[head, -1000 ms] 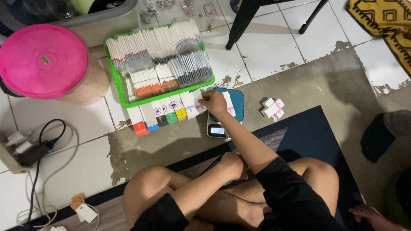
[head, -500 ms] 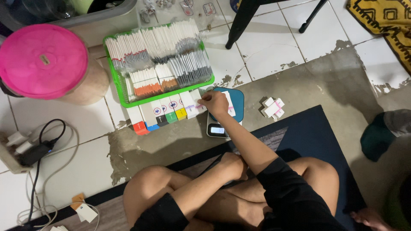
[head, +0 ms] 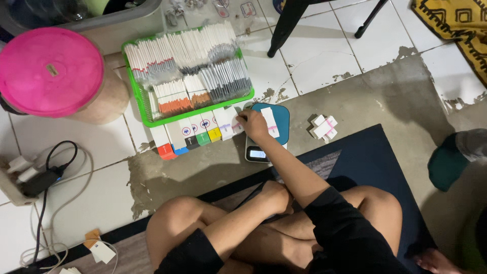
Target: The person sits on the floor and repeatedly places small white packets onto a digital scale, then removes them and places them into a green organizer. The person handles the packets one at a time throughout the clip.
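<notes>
White boxes (head: 195, 134) six in a row, right hand (head: 255, 125) fingers pinching the end one, left hand (head: 276, 197) closed, one scale (head: 266, 133)

The floor (head: 324, 71) is white tile with a worn grey patch. On it lie a green tray (head: 147, 119), a row of small boxes (head: 195, 133), a teal scale (head: 266, 137), a pink-lidded tub (head: 50, 71) and a dark mat (head: 365, 157).
</notes>
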